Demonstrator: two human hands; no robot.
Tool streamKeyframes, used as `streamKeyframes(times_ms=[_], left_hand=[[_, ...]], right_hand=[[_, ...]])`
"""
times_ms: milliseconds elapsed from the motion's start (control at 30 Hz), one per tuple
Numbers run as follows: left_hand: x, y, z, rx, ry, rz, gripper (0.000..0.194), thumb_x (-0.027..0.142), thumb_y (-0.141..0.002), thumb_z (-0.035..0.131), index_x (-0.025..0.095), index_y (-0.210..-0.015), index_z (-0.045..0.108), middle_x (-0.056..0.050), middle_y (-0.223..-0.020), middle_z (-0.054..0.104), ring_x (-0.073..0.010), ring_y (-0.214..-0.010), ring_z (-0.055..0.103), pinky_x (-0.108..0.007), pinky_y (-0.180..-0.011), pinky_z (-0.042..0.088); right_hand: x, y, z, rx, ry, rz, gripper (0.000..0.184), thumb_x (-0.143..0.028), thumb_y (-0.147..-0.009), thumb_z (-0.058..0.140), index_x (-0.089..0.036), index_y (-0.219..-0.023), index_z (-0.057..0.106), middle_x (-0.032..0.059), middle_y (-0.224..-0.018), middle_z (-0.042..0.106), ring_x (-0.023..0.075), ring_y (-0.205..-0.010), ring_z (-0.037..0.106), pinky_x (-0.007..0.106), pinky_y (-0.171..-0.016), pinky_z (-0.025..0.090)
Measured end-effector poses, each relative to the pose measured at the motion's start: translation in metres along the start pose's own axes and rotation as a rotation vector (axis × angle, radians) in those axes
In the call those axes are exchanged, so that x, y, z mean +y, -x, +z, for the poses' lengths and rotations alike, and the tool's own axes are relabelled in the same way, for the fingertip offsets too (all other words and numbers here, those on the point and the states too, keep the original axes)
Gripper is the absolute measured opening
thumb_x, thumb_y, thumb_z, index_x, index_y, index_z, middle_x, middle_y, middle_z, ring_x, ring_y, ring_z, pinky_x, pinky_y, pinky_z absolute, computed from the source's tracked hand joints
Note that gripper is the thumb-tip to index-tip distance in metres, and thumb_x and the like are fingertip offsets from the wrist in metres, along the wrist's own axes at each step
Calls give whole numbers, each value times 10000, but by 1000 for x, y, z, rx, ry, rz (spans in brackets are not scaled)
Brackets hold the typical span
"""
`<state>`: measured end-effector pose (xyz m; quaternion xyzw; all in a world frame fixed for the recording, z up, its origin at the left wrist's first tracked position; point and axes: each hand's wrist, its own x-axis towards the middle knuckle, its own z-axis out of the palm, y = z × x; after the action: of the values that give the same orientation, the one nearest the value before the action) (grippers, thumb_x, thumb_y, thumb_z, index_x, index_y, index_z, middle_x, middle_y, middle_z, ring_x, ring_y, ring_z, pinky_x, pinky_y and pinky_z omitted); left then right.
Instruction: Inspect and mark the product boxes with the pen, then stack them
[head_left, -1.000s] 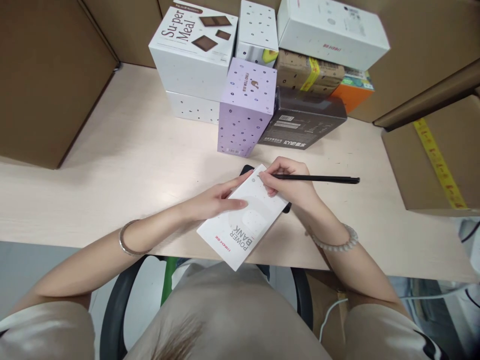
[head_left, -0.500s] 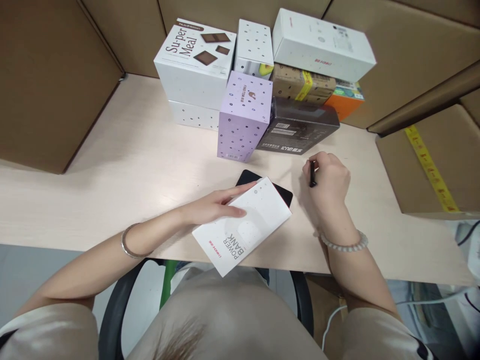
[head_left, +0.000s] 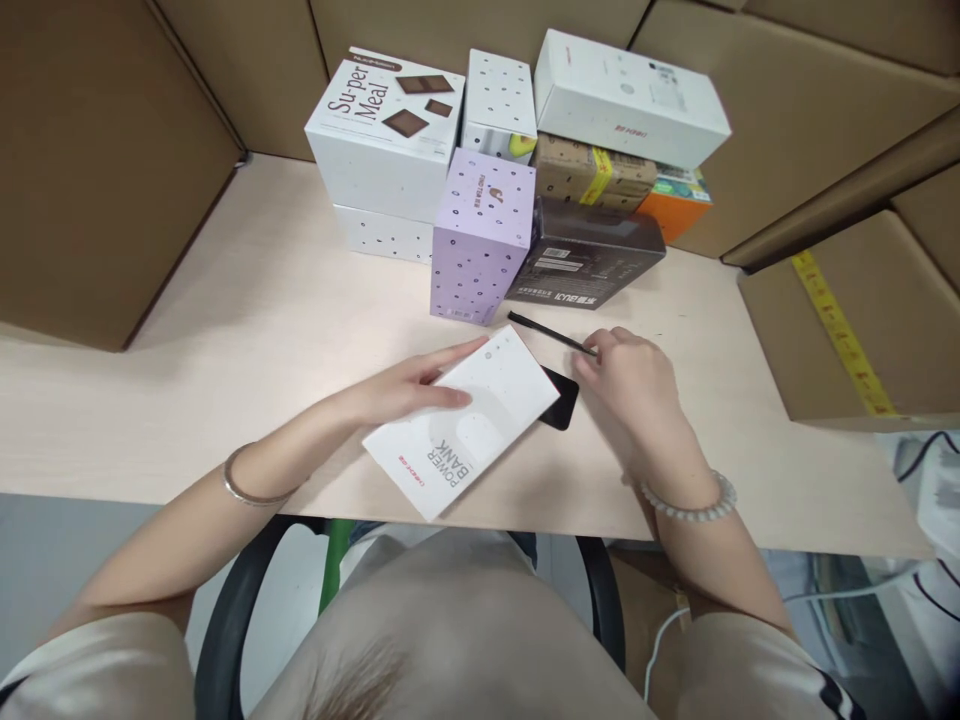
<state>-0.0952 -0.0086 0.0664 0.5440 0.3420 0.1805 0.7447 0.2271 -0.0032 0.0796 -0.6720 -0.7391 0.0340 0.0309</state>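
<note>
A white power bank box (head_left: 480, 430) is gripped along its left edge by my left hand (head_left: 409, 390), thumb on top and fingers beneath. Its printed face is turned up, and it is tilted over the table. Partly covered by the box, a black phone-like slab (head_left: 562, 400) lies on the table. My right hand (head_left: 634, 375) pinches a thin black pen (head_left: 551, 332) near one end, the other end pointing up and left toward the purple box (head_left: 480, 240). The right hand is just right of the black slab; its lower fingers are curled and partly hidden.
Several boxes stand at the back: a white Su-per Meal box (head_left: 390, 120), a dark grey box (head_left: 592, 260), a brown taped carton (head_left: 592, 172), a long white box (head_left: 630, 95) and an orange one (head_left: 675, 210). Large cardboard boxes (head_left: 862, 320) flank the table (head_left: 247, 350).
My right hand has turned, so the pen now shows lengthwise, pointing left. The power bank box has shifted a little up and left, covering more of the black slab's left side.
</note>
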Motion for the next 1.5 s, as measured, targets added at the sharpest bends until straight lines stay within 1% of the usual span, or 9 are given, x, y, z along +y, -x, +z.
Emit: streamKeyframes(times_ms=[100, 167, 233, 400, 600, 767, 967, 1133, 1500], left_hand=[[17, 10, -11, 31, -65, 22, 884, 368, -942, 800, 393, -1725, 391, -62, -1701, 563, -333, -1333, 685, -295, -882, 603], [25, 15, -14, 28, -89, 34, 868, 367, -944, 798, 404, -1718, 406, -53, -1720, 541, -351, -1369, 664, -296, -895, 600], [28, 18, -13, 30, -86, 33, 871, 372, -947, 792, 405, -1722, 396, -61, -1708, 553, -351, -1332, 684, -295, -868, 601], [27, 18, -10, 95, -81, 61, 850, 363, -944, 791, 399, -1710, 426, -70, -1656, 606, -335, -1288, 697, -303, -884, 613], [29, 17, -12, 137, -96, 35, 870, 370, -928, 799, 392, -1713, 423, -72, -1654, 611, -334, -1238, 734, -309, -863, 630], [31, 18, -13, 123, -84, 12, 880, 361, -933, 791, 385, -1723, 403, -86, -1587, 668, -317, -1172, 756, -307, -837, 637], [27, 15, -17, 108, -94, 20, 858, 341, -929, 809, 375, -1705, 445, -67, -1592, 668, -316, -1253, 729, -311, -920, 634], [24, 10, -16, 99, -105, 32, 839, 343, -906, 829, 356, -1678, 499, -54, -1658, 615, -325, -1323, 700, -321, -990, 620], [11, 2, -17, 107, -82, 13, 914, 383, -916, 834, 366, -1723, 406, -65, -1703, 566, -315, -1268, 730, -279, -868, 643]], right_hand=[[-1, 6, -2, -184, -252, -291, 421, -504, -942, 740, -167, -1190, 787, 175, -1171, 755, 373, -1114, 716, 526, -1049, 564], [-2, 7, 0, -255, -358, -367, 606, -570, -830, 866, -195, -1292, 754, 154, -1233, 728, 378, -1176, 697, 534, -1080, 561], [-4, 8, 4, -253, -379, -367, 664, -542, -764, 926, -219, -1311, 732, 139, -1234, 712, 388, -1188, 685, 546, -1067, 565], [-7, 7, 7, -281, -381, -311, 588, -354, -691, 909, -230, -1216, 678, 126, -1208, 683, 374, -1126, 677, 516, -975, 589], [-1, 9, -4, -364, -386, -209, 590, -287, -624, 846, -225, -1150, 585, 136, -1195, 691, 377, -1121, 680, 493, -929, 593], [9, 11, -13, -396, -410, -104, 632, -328, -637, 825, -247, -1201, 553, 104, -1158, 758, 329, -978, 742, 409, -774, 585], [22, 11, -20, -167, -307, -143, 722, -432, -638, 812, -249, -1287, 555, 142, -1260, 773, 369, -1013, 763, 426, -763, 565], [27, 12, -29, -56, -289, -105, 794, -411, -609, 829, -243, -1340, 568, 148, -1298, 765, 399, -1051, 773, 461, -781, 573], [9, 18, -21, 227, -476, -140, 845, -396, -678, 849, -265, -1450, 532, 154, -1482, 683, 417, -1343, 679, 542, -1055, 585]])
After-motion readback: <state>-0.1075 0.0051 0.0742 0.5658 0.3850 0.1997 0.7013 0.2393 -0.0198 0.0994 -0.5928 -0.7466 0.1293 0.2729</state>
